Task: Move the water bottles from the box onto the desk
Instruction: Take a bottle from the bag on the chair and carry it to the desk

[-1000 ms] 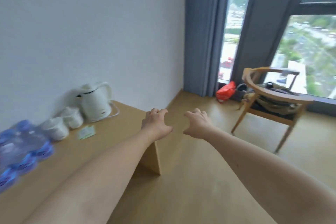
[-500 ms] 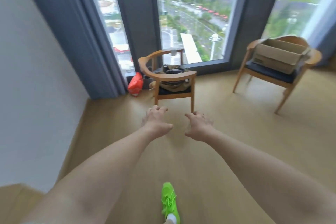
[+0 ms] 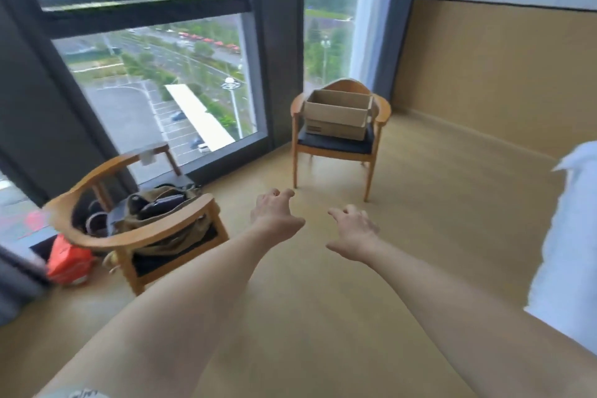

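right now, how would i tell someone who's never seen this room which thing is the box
Start at the big window and look right, to the wooden chair by the pale curtain. The box sits on its dark seat, brown cardboard, top open. The other chair, nearer on the left, holds an olive bag instead.

box point(image 3: 336, 118) on far chair point(image 3: 339, 147), bag point(image 3: 158, 220) on near-left chair point(image 3: 142, 236)

A brown cardboard box point(image 3: 337, 116) on a chair seat

It sits just right of the middle of the frame, upper half. Its top flaps are open. What is inside cannot be seen.
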